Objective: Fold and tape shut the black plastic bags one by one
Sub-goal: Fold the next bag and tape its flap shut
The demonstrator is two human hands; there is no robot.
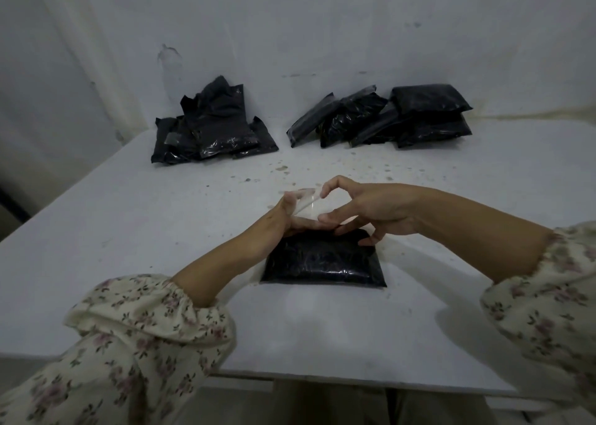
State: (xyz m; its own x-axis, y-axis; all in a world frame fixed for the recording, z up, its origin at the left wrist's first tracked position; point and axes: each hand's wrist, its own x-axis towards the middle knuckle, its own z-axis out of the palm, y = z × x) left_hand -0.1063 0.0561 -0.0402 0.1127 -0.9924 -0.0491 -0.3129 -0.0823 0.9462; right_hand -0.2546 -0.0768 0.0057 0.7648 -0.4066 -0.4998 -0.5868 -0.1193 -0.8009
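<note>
From the head camera, the black bag [322,263] you're working on lies flat on the white table [129,231], right in front of you, between your forearms. It looks full, and its plastic is glossy and wrinkled.

Your left hand [292,213] sits at the bag's far edge. Its fingers reach across that edge, and it holds one end of a strip of clear tape [306,200] raised just above the bag. Your right hand [371,210] comes in from the other side with its index finger and thumb curved into an open ring. The index fingertip meets the free end of the tape, but you can't tell from here whether it grips the tape or only touches it. The lower fingers of that hand rest on the bag's far right corner.

Further back, against the wall [322,21], there are two heaps of black bags, well apart from the one in front of you. The left pile [213,131] has loose tops sticking up, while the right pile [396,118] is folded flat and stacked. Floral sleeves [145,327] cover both your arms to below the elbow.
</note>
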